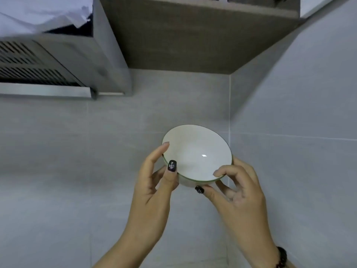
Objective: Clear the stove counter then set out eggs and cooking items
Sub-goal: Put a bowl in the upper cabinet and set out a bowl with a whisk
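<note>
Bowl [197, 154] held up mid-air before the tiled wall [77, 151], tipped with its mouth toward the camera, no worktop in view. Left hand [154, 182] pinches the left rim, right hand [235, 186] grips the lower right rim, so either hand could carry it down.

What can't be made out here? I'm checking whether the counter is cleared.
Head view:
- Stove counter: outside the frame, camera tilted up at the wall.
- Bowl underside: hidden by left hand and right hand.
- Cabinet contents: cut off by top edge.
</note>
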